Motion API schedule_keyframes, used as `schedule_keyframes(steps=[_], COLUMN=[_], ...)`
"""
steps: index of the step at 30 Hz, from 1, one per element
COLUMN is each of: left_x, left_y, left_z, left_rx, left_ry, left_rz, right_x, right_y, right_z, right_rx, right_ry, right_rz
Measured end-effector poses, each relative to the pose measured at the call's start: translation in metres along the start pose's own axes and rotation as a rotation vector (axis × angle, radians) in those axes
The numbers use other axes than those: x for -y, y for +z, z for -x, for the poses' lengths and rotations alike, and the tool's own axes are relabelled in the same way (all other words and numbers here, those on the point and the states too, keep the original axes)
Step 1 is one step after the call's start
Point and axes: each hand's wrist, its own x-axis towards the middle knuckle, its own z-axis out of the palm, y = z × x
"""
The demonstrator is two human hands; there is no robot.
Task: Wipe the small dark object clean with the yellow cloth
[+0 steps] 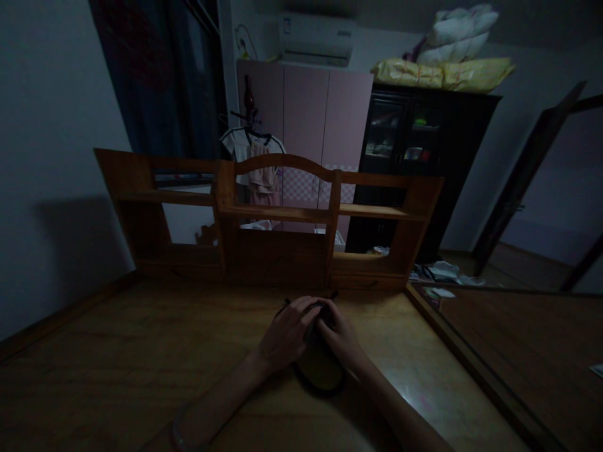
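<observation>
From the left, I log the left hand (pixel 288 331) on the wooden worktop (pixel 188 339), back up, wrist bent inward, fingers curled closed over the shoe's far part; exact pinch hidden from me. Next, the dark shoe (pixel 321 370): long axis roughly toward the worktop's far edge, rounded end toward the wearer, beneath and between both hands, short of that edge. Last, the right hand (pixel 340 333), angled in leftward, fingers bent closed on the same part.

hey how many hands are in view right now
2: the left hand and the right hand, both on the dark-rimmed item at the wooden table. No others show.
</observation>
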Motion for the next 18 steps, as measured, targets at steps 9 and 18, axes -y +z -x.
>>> schedule_keyframes(steps=[9, 18], left_x=[-0.003, -0.003], left_y=[-0.003, -0.002], left_z=[-0.001, 0.0], left_rx=[0.043, 0.051], left_ry=[0.022, 0.037], left_rz=[-0.015, -0.048], right_x=[-0.002, -0.014], right_y=[-0.002, -0.002], right_z=[-0.001, -0.002], right_rx=[0.008, -0.008], right_ry=[-0.013, 0.033], right_rz=[-0.015, -0.032])
